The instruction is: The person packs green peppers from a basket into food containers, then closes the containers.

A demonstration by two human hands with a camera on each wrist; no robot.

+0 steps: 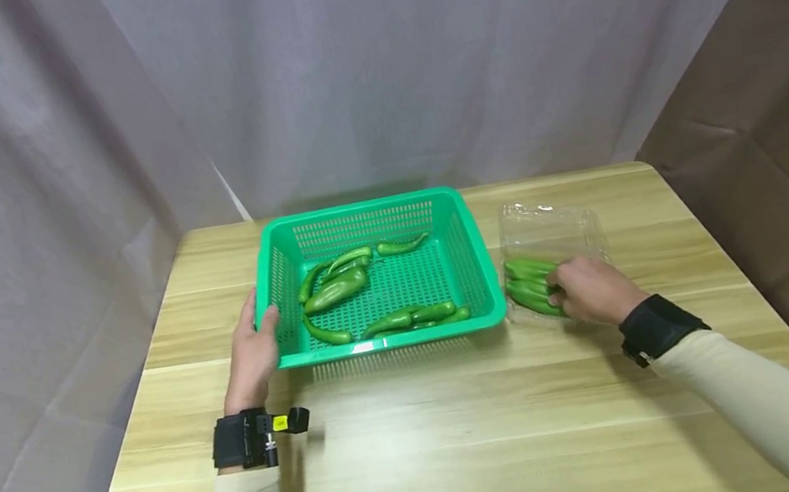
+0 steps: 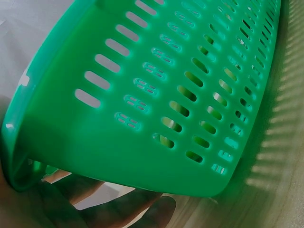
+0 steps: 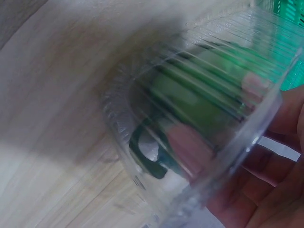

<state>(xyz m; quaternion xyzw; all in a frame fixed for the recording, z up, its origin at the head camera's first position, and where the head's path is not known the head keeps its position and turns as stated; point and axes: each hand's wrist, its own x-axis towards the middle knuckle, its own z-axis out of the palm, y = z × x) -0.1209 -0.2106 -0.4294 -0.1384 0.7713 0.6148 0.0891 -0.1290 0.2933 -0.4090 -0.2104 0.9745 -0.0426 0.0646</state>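
Note:
My left hand (image 1: 253,360) grips the left side of a green plastic basket (image 1: 393,343), its thumb over the rim and its fingers against the outer wall. Several green peppers (image 1: 337,289) lie on the slotted basket floor. To the right stands a clear plastic box (image 1: 547,229) with green peppers (image 1: 532,295) in it. My right hand (image 1: 598,290) reaches into that box with curled fingers and pinches a green pepper (image 3: 190,95). Through the box's ribbed wall, the right wrist view shows fingertips against the pepper and its curved dark stem, partly blurred.
A light wooden table (image 1: 423,452) bears both containers, the box close beside the basket's right wall. Grey cloth (image 1: 370,73) hangs behind the table's back edge, and brown cloth (image 1: 781,141) hangs along the right side.

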